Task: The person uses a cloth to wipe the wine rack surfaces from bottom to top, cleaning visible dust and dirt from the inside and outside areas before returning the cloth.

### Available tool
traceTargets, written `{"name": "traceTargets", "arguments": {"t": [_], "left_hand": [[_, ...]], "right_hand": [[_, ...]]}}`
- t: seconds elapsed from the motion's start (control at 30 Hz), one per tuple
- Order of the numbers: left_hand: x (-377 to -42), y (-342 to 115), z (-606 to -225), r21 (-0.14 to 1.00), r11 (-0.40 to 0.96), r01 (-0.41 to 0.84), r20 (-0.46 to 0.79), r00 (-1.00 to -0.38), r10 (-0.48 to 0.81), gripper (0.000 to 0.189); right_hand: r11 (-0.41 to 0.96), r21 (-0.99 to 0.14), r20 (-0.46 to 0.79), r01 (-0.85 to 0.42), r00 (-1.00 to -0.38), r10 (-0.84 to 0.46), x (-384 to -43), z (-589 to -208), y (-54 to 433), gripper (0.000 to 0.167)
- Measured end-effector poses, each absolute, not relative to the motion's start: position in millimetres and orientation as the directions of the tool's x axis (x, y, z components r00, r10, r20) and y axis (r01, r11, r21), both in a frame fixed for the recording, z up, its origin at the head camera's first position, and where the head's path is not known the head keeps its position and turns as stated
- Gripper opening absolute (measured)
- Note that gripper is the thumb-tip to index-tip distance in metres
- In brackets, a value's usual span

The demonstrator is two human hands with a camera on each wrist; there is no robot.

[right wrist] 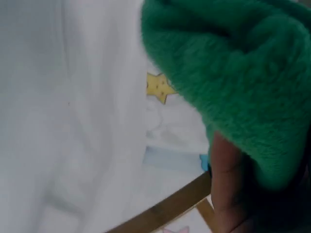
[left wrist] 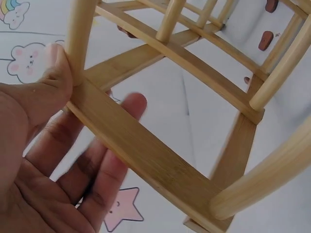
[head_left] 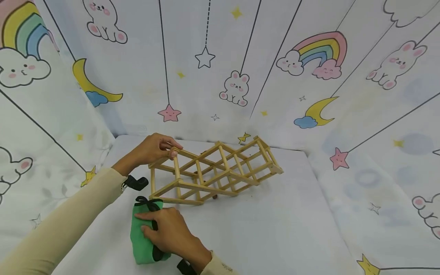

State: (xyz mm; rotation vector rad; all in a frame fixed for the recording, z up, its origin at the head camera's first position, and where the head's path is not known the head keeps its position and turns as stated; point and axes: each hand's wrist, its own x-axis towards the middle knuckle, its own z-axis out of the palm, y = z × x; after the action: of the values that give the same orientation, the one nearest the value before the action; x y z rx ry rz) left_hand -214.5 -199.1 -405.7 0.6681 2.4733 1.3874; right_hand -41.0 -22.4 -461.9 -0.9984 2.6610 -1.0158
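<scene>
A light bamboo rack [head_left: 227, 173], made of slats and round rods, lies on its side on the white surface. My left hand [head_left: 149, 149] grips its near left corner. In the left wrist view, the thumb of that hand [left wrist: 48, 141] presses beside a rod, with fingers behind the end slat [left wrist: 146, 145]. Closer to me, my right hand [head_left: 172, 231] holds a folded green cloth [head_left: 142, 244] with black edging, in front of the rack's left end. The fluffy green cloth [right wrist: 243, 87] fills much of the right wrist view and hides most of the right hand.
White sheeting [head_left: 275, 229] covers the work surface. Behind it rises a backdrop [head_left: 192, 88] printed with bunnies, stars, moons and rainbows. Small reddish-brown pieces [left wrist: 266, 41] show beyond the rack's bars in the left wrist view.
</scene>
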Motion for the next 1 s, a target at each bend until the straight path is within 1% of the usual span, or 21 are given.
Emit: {"name": "traceTargets", "arguments": {"t": [0.03, 0.1, 0.13, 0.2, 0.3, 0.37, 0.43, 0.5, 0.6, 0.67, 0.73, 0.8, 0.83, 0.9, 0.93, 1.0], "left_hand": [[-213.7, -198.9, -405.3, 0.832, 0.472, 0.293, 0.030, -0.872, 0.489, 0.028], [-210.4, -199.6, -403.9, 0.794, 0.514, 0.324, 0.051, -0.879, 0.474, 0.032], [-207.5, -200.9, -403.0, 0.776, 0.536, 0.332, 0.067, -0.889, 0.453, 0.034], [-198.9, -204.8, -402.6, 0.741, 0.580, 0.338, 0.115, -0.915, 0.387, 0.037], [-177.1, -211.7, -406.4, 0.717, 0.616, 0.326, 0.222, -0.945, 0.242, 0.039], [-157.1, -214.5, -411.9, 0.711, 0.637, 0.298, 0.293, -0.949, 0.117, 0.037], [-134.6, -213.2, -418.3, 0.721, 0.645, 0.254, 0.346, -0.938, -0.017, 0.035], [-112.2, -208.2, -427.2, 0.750, 0.626, 0.214, 0.383, -0.912, -0.148, 0.036], [-81.1, -194.2, -445.6, 0.797, 0.575, 0.184, 0.418, -0.855, -0.306, 0.043], [-63.7, -182.7, -460.7, 0.828, 0.532, 0.176, 0.418, -0.826, -0.378, 0.050], [-50.1, -170.7, -476.2, 0.868, 0.470, 0.163, 0.386, -0.816, -0.430, 0.055], [-41.7, -159.9, -490.1, 0.916, 0.375, 0.141, 0.319, -0.824, -0.468, 0.059], [-39.5, -155.7, -496.1, 0.942, 0.307, 0.134, 0.274, -0.834, -0.478, 0.059], [-38.1, -148.7, -505.8, 0.978, 0.169, 0.123, 0.193, -0.843, -0.502, 0.055], [-38.3, -146.4, -509.5, 0.988, 0.105, 0.116, 0.154, -0.845, -0.512, 0.053], [-39.2, -143.5, -514.6, 0.994, -0.008, 0.105, 0.085, -0.843, -0.531, 0.048]], "right_hand": [[0.527, -0.656, 0.086, -0.540, -0.747, -0.659, -41.6, -460.8, -18.3, 0.038], [0.456, -0.719, 0.075, -0.525, -0.711, -0.699, -46.0, -455.2, -7.6, 0.037], [0.410, -0.759, 0.078, -0.506, -0.696, -0.714, -49.7, -450.6, -1.1, 0.037], [0.324, -0.844, 0.066, -0.427, -0.683, -0.728, -59.1, -438.1, 14.2, 0.041], [0.194, -0.942, 0.050, -0.273, -0.688, -0.724, -76.6, -417.7, 37.8, 0.058], [0.130, -0.966, 0.070, -0.225, -0.708, -0.703, -90.1, -404.7, 51.9, 0.070], [0.092, -0.964, 0.128, -0.251, -0.735, -0.666, -105.4, -393.4, 62.9, 0.080], [0.067, -0.954, 0.189, -0.292, -0.761, -0.620, -121.6, -383.7, 70.2, 0.085], [0.067, -0.936, 0.247, -0.344, -0.784, -0.569, -145.4, -373.9, 74.3, 0.084], [0.077, -0.926, 0.265, -0.371, -0.779, -0.569, -159.7, -371.0, 73.8, 0.083], [0.110, -0.913, 0.255, -0.393, -0.759, -0.599, -171.3, -370.7, 72.2, 0.081], [0.145, -0.904, 0.220, -0.402, -0.729, -0.648, -180.7, -373.0, 69.1, 0.081], [0.164, -0.900, 0.197, -0.403, -0.713, -0.673, -184.5, -375.0, 66.7, 0.081], [0.199, -0.898, 0.145, -0.393, -0.690, -0.709, -191.1, -378.6, 60.0, 0.081], [0.221, -0.891, 0.128, -0.396, -0.686, -0.716, -194.1, -380.1, 56.0, 0.080], [0.289, -0.867, 0.104, -0.406, -0.714, -0.693, -199.8, -382.0, 46.7, 0.081]]}}
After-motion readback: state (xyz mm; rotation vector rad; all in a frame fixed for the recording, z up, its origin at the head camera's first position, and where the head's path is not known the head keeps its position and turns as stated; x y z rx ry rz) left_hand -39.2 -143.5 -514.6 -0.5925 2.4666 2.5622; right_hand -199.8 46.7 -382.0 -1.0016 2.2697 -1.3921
